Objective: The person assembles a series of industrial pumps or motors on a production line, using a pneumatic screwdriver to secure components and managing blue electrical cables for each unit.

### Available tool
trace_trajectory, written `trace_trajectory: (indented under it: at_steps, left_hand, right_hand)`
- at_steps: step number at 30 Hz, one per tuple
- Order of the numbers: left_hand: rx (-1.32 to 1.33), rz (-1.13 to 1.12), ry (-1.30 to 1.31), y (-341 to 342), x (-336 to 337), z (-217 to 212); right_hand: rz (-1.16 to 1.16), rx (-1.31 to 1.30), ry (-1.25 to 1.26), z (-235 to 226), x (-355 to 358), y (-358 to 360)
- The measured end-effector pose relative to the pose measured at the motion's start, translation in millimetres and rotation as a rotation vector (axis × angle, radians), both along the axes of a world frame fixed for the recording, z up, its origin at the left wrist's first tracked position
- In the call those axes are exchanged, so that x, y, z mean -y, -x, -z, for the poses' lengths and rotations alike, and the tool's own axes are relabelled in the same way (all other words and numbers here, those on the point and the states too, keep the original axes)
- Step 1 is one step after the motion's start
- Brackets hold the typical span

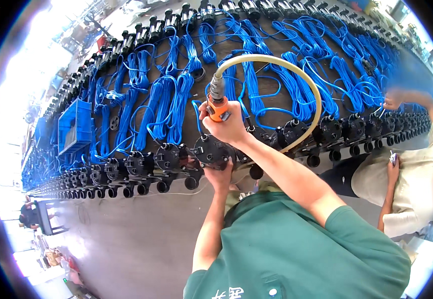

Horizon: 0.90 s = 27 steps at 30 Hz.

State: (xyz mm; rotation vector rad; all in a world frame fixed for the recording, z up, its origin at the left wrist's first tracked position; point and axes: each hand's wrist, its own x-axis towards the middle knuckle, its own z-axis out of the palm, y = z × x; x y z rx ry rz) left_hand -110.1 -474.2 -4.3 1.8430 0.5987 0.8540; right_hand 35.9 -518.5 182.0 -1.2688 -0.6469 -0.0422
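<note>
My right hand (230, 125) is wrapped round an orange pneumatic screwdriver (218, 109). A grey fitting at the tool's top joins it to a cream air hose (296, 70), which arches over to the right. The tool stands above a round black pump housing (211, 149) at the near edge of the table; whether its tip touches the housing is hidden. From below, my left hand (220, 175) grips that housing, with its fingers partly out of sight.
Black pump housings (328, 128) line the near table edge, with bundled blue cables (179, 107) behind them. A blue crate (75, 127) sits at the left. On the right, a co-worker in a beige shirt (406, 174) reaches over the row. More black units (171, 20) stand along the far edge.
</note>
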Motion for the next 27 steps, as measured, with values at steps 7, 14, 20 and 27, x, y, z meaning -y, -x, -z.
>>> trace_trajectory:
  at_steps: [7, 14, 20, 27]
  left_hand:
    - [-0.328, -0.136, 0.008, 25.2, 31.9, -12.9]
    - [-0.255, 0.231, -0.227, 40.3, 46.1, -32.1]
    - [-0.445, 0.329, -0.072, 30.6, 51.3, 5.3]
    - [-0.218, 0.198, -0.144, 16.0, 61.1, 17.9]
  right_hand:
    - [-0.047, 0.097, -0.003, -11.2, 33.3, 24.4]
    - [-0.203, -0.087, -0.019, -5.8, 44.9, 56.0]
    - [-0.282, -0.064, -0.024, 4.0, 40.5, 57.1]
    - [-0.289, 0.056, 0.051, -15.5, 56.5, 57.9]
